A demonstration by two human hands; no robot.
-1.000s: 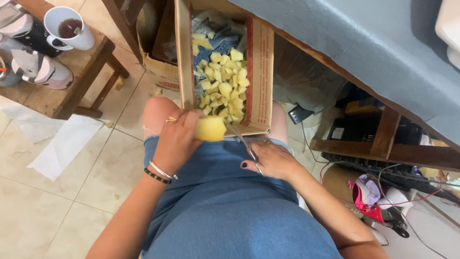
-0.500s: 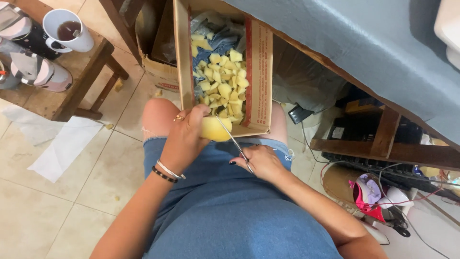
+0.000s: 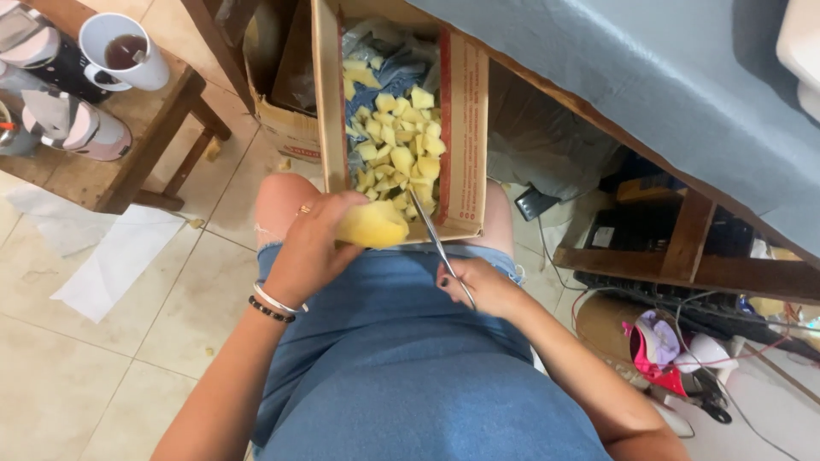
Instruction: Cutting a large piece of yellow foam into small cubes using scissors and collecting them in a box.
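My left hand [image 3: 309,248] grips a peeled yellow potato [image 3: 373,224] over my lap, at the near edge of a cardboard box [image 3: 465,128]. My right hand [image 3: 478,286] is closed on the handle of a knife [image 3: 437,242], whose blade points up and away toward the potato and the box. Inside the box, several cut yellow potato pieces [image 3: 395,145] lie on a crumpled plastic bag. I am seated, in a blue denim skirt, with the box resting on my knees.
A wooden stool [image 3: 145,145] at the left holds a white cup [image 3: 128,53] of dark drink and other vessels. White paper [image 3: 111,256] lies on the tiled floor. A blue-covered table [image 3: 666,94] stands at the right, with cables and clutter beneath it.
The potato and my left hand have shifted slightly forward to the box edge. The knife blade has swung up from my lap toward the potato.
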